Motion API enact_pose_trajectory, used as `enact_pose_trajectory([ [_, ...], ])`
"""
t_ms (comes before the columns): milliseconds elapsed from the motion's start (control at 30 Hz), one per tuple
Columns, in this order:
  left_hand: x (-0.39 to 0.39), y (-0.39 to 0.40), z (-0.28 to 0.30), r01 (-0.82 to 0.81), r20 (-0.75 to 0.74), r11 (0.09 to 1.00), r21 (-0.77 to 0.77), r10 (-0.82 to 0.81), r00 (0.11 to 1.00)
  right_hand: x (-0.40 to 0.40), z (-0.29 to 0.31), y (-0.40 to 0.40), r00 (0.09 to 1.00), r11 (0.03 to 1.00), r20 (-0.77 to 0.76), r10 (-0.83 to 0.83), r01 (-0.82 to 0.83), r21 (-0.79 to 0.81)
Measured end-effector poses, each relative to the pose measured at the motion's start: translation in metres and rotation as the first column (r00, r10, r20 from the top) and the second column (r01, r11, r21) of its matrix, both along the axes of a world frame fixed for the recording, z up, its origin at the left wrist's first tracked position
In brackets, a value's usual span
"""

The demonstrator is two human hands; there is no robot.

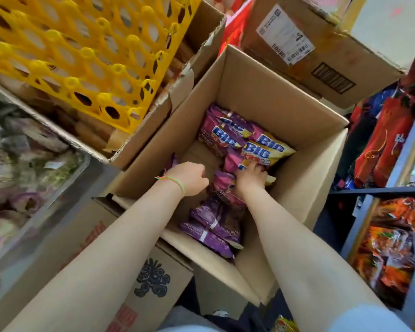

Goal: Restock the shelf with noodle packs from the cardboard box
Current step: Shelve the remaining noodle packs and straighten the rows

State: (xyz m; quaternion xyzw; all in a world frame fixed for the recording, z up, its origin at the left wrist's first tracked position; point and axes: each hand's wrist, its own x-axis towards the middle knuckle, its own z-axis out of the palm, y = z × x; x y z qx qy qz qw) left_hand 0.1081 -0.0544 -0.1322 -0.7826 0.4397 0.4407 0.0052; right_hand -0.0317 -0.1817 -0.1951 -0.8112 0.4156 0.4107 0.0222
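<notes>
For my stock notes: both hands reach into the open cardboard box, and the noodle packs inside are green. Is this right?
Not quite. The head view shows both hands, left and right, in the cardboard box, but the noodle packs are purple with yellow, not green.

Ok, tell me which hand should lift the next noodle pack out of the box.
Probably the right hand: its fingers already rest on a purple noodle pack in the cardboard box. The left hand hangs curled above bare box floor, holding nothing visible.
</notes>
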Motion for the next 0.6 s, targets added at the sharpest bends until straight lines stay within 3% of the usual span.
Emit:
enact_pose_trajectory([
  [133,0.002,0.002,-0.006,0.018,-0.054,0.997,0.079,-0.014,0.998,0.002,-0.002,-0.013,0.999,0.999,-0.019,0.028,-0.028,0.025],
  [367,0.003,-0.003,-0.001,-0.064,-0.066,0.998,0.009,0.064,0.996,0.002,-0.006,-0.002,0.988,0.994,-0.114,0.102,-0.097,0.048],
  [500,0.001,-0.001,0.001,-0.116,-0.066,0.992,-0.039,0.114,0.991,0.008,0.014,0.001,0.99,0.991,-0.072,0.119,-0.114,0.074],
  [600,0.0,-0.001,0.004,-0.167,-0.14,0.983,-0.073,0.155,0.978,0.014,0.049,0.005,0.996,0.984,0.067,0.054,-0.064,0.165],
])
